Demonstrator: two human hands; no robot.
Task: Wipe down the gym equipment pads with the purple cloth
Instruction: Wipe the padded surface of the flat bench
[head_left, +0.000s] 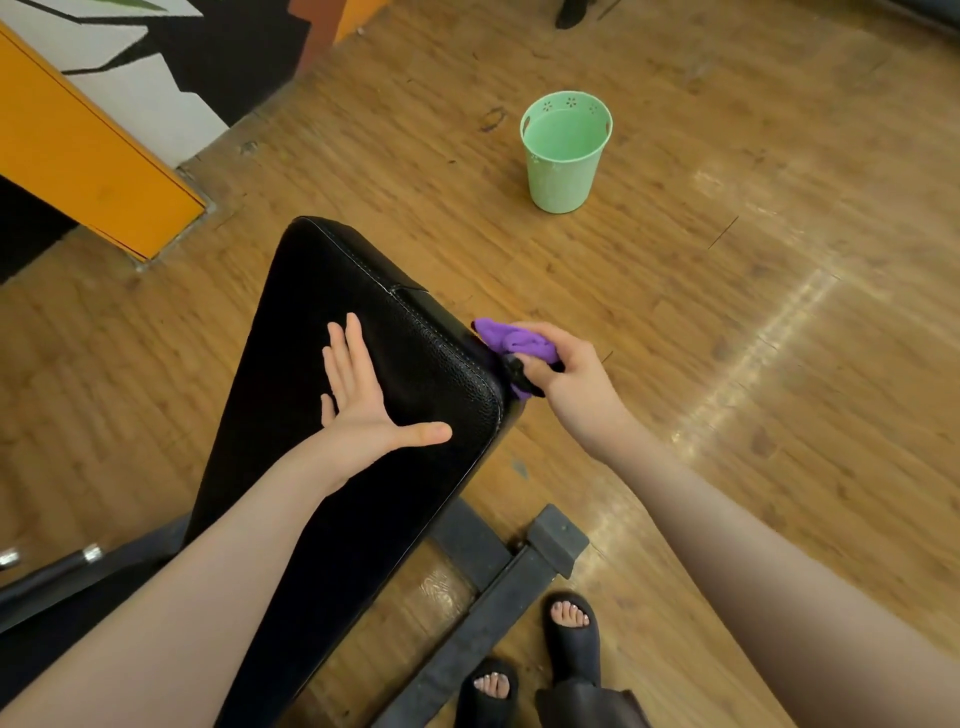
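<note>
Bracing the black padded bench pad (332, 322) from above: left hand (363, 395) laid flat on the top face, fingers straight and spread, thumb splayed toward the near right corner, holding nothing. Judged purpose: steadying the pad, and the body leaning over it, while the side is worked.

Wiping at the pad's right edge: right hand (561, 369) curled round the bunched purple cloth (511, 340), cloth pressed against the side wall just below the stitched seam, close to the near right corner. A tuft of cloth protrudes from the fist toward the far end of the pad; a second scrap shows below the fingers. Bunching judged to give a firm wad for the narrow side face.

Noted beside the pad: green perforated bin (565, 150) standing upright on the wood floor (727, 312), well apart from the pad's far right; contents not discernible. Dark steel bench frame (498, 587) beneath the pad's near end. Sandalled feet (571, 631) just beside the frame.

Top face shows no visible wet streaks; extent of wiping done cannot be told.
</note>
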